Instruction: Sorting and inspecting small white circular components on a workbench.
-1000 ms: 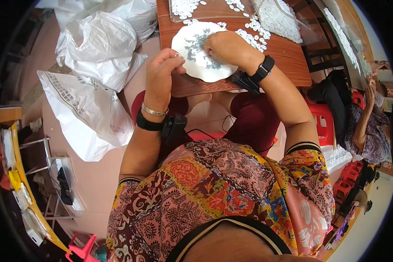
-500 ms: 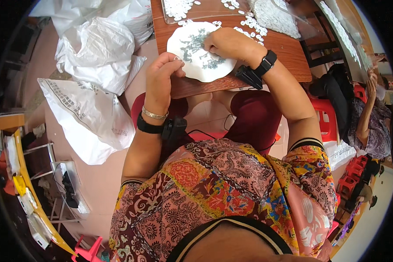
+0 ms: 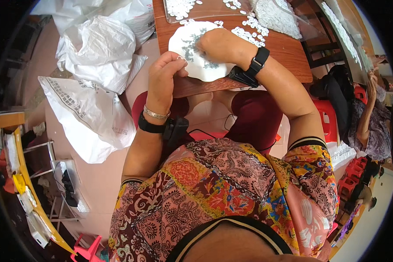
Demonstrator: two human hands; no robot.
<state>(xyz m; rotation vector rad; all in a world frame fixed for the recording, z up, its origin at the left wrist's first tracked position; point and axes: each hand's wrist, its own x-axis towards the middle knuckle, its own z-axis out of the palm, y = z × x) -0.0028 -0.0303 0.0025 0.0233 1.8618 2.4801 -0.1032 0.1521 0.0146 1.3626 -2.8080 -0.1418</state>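
My left hand [image 3: 163, 77] is at the plate's near left edge, its thumb and forefinger pinching a small white ring-like piece [image 3: 179, 57]. A white plate with a wavy rim [image 3: 176, 36] lies at the front of the brown table. Many tiny dark grey-green pieces [image 3: 189, 49] are scattered over it. Above the plate's right half, my right hand [image 3: 220, 45] is bent down with curled fingers, slightly blurred. Its fingertips are turned away, so what they grip is hidden.
Small white oval pieces [image 3: 251, 36] lie on the table [image 3: 288, 59] behind the plate, with more on a tray [image 3: 179, 9]. A clear bag of white pieces [image 3: 277, 19] sits at the back right. White sacks [image 3: 98, 52] stand left. Another person [image 3: 371, 122] sits far right.
My right hand has shifted a little to the left over the plate, with the wrist turned slightly. My left hand still pinches the white piece, nearly in the same place.
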